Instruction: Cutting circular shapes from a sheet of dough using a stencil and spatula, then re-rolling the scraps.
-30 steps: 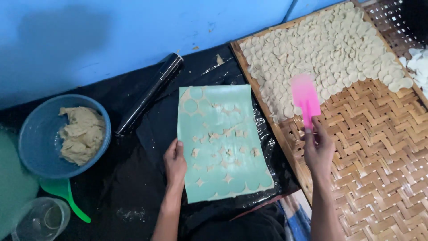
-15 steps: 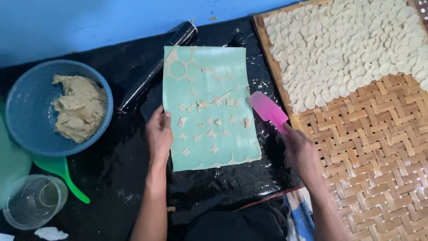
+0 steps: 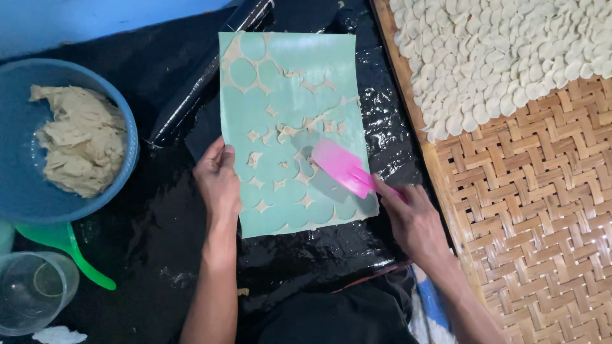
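head view, steeply downward (close)

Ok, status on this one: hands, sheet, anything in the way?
Left hand flat on green sheet edge. Right hand grips pink scraper over sheet. Dough scraps on sheet; nothing blocking.

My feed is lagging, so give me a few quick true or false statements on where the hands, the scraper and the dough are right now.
1. The right hand holds a pink scraper over the green mat. True.
2. The left hand grips the rolling pin. False: it rests flat on the mat's left edge; the black rolling pin lies untouched beside the mat.
3. The blue bowl holds a lump of dough. True.
4. The woven tray is fully covered with dough rounds. False: the rounds fill only its upper part.
5. The mat carries scraps of dough. True.
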